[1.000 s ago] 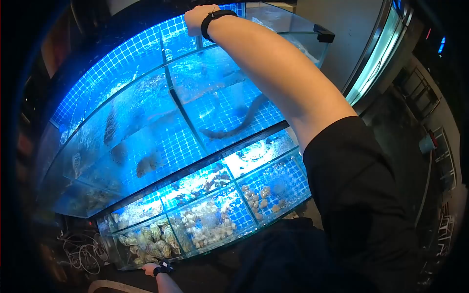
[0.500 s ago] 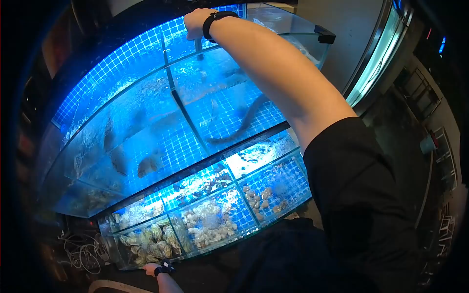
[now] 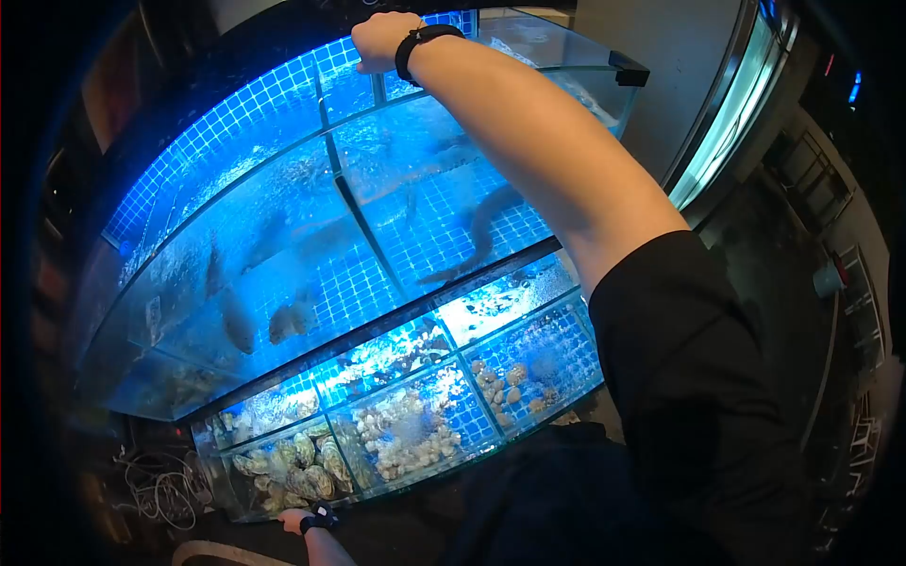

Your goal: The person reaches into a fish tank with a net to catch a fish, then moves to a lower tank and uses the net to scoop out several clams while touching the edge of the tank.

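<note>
My right hand [image 3: 382,42] is closed like a fist at the back of the large upper fish tank [image 3: 363,222], near its top; what it holds, if anything, is hidden. A black band circles that wrist. At the bottom, my left hand [image 3: 293,520] is at the front lower edge of the smaller tank [image 3: 326,429], by the oysters [image 3: 302,467]; its fingers are too small and hidden to read. In the upper tank are a long eel-like fish [image 3: 483,226] and several other fish, two of them low on the left [image 3: 238,325].
Pale shellfish [image 3: 406,443] and round brown shellfish [image 3: 514,377] lie in neighbouring lower compartments. Coiled white cables [image 3: 162,491] hang at lower left. A black corner piece [image 3: 629,70] tops the tank's right end. A bucket [image 3: 828,278] stands far right.
The eel-like fish has changed its curve, its lower end now further right. The fish low on the left have shifted slightly. Both of my hands stay nearly in place.
</note>
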`<move>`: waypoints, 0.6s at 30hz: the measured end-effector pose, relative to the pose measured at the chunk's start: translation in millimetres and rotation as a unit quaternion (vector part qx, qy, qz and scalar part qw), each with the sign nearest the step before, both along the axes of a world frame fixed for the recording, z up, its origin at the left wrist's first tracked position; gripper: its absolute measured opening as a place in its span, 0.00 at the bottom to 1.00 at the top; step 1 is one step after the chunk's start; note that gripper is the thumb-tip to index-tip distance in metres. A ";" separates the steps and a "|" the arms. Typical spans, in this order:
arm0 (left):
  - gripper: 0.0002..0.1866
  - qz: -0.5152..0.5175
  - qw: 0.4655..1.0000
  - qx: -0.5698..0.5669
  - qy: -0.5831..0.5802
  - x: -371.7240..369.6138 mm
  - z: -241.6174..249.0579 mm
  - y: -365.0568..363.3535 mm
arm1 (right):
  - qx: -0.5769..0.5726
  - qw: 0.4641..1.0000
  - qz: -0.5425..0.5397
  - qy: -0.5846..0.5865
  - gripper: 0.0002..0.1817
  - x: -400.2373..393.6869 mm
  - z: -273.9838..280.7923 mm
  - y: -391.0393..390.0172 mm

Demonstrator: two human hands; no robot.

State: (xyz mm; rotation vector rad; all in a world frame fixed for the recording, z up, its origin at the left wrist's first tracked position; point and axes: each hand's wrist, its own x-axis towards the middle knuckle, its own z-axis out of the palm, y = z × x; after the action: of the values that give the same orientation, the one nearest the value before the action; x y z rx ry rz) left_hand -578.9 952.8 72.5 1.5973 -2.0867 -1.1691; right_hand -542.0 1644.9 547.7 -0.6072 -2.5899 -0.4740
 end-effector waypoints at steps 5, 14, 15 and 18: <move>0.33 -0.005 1.000 0.019 0.008 1.3 -2.7 -1.8 | -0.078 0.996 0.035 0.017 0.15 15.0 18.3 -8.5; 0.31 -0.015 0.998 0.058 0.000 11.1 15.5 10.8 | 0.071 0.993 0.058 0.070 0.12 2.9 10.9 4.1; 0.31 -0.020 0.998 0.053 0.009 16.5 24.0 20.6 | 0.078 0.992 0.074 0.069 0.12 4.3 12.7 1.8; 0.29 -0.030 1.000 0.007 0.000 16.1 12.0 13.5 | 0.089 0.990 0.101 0.038 0.13 12.5 21.5 -7.1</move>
State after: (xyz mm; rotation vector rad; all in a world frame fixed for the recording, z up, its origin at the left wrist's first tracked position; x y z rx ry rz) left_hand -562.8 966.3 84.4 1.5501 -2.1443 -1.2046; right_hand -529.5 1637.9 569.2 -0.2940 -2.4695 -0.5954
